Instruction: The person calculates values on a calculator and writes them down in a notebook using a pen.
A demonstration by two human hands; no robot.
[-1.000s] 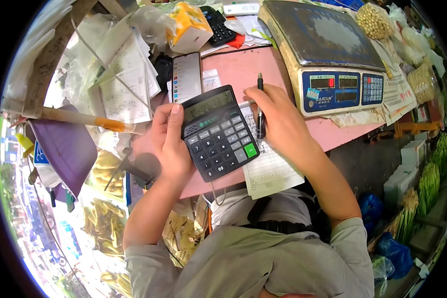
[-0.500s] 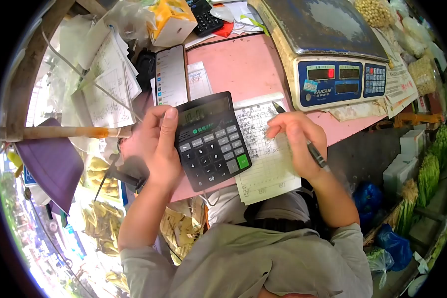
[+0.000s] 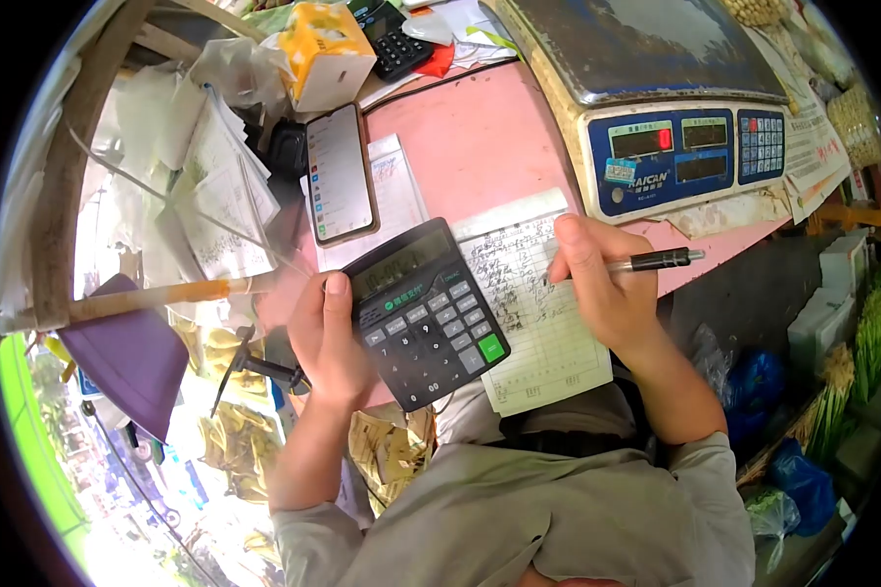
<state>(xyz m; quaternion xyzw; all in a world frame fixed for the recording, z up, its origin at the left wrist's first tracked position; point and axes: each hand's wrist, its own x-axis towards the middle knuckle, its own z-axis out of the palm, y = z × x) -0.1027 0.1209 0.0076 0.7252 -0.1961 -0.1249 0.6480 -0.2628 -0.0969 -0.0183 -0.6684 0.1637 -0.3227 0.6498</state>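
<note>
In my left hand (image 3: 335, 338) is a black calculator (image 3: 429, 318), gripped by its left edge with the thumb on the front; its screen is lit and one key is green. My right hand (image 3: 602, 279) pinches a dark pen (image 3: 661, 259), whose clear-and-black rear end points right. Under the right fingers lies a receipt pad (image 3: 548, 338) with handwritten lines, partly covered by the calculator. The pen's tip is hidden behind the fingers, so I cannot tell whether it touches the paper.
A digital scale (image 3: 675, 157) stands at the back right of the pink table (image 3: 460, 137). Behind the calculator lies a phone (image 3: 341, 176) on paper slips. A tissue box (image 3: 325, 59) and a second calculator (image 3: 401, 49) sit farther back. At left hangs a purple scoop-like object (image 3: 127, 357).
My right hand has turned, and the pen has swung from pointing down-right to lying nearly level. The whole view has shifted slightly; the left hand still holds the calculator.
</note>
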